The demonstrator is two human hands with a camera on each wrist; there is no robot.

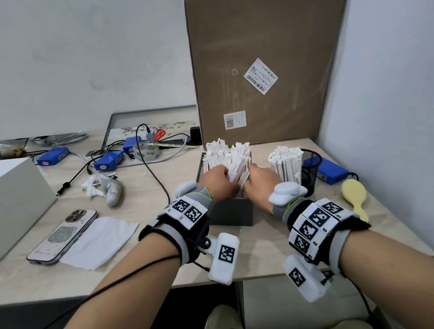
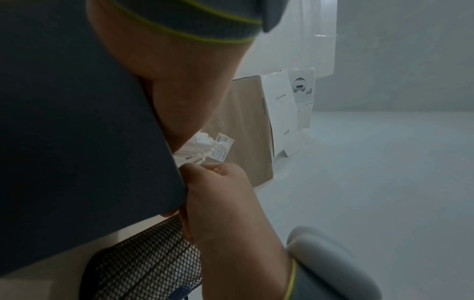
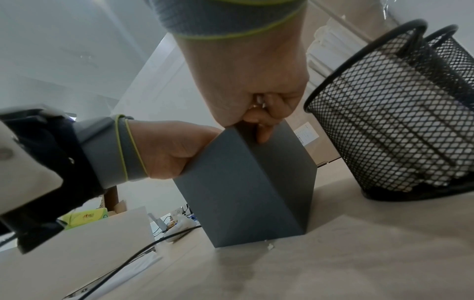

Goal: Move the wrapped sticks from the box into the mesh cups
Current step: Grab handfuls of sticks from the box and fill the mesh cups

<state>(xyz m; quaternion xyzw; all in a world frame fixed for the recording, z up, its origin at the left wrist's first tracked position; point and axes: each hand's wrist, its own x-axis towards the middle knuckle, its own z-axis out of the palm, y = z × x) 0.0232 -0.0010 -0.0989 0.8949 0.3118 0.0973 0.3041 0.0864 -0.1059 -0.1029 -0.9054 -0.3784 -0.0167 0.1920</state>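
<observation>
A dark grey box (image 1: 232, 212) stands at the table's middle, packed with upright white wrapped sticks (image 1: 227, 154). My left hand (image 1: 223, 175) reaches in from the near left, fingers curled into the sticks. My right hand (image 1: 253, 170) is at the box's right rim, fingers curled around sticks there; in the right wrist view the right hand (image 3: 259, 113) is fisted, one fingertip on the box wall (image 3: 243, 192). Two black mesh cups stand right of the box: the nearer cup (image 1: 286, 167) is full of sticks, and what is in the farther cup (image 1: 312, 165) is hidden.
A tall cardboard carton (image 1: 267, 61) stands right behind the box. A blue pack (image 1: 330, 170) and a yellow brush (image 1: 355, 196) lie by the right wall. On the left lie a phone (image 1: 61, 236), a tissue (image 1: 98, 242), cables and blue packs (image 1: 108, 160).
</observation>
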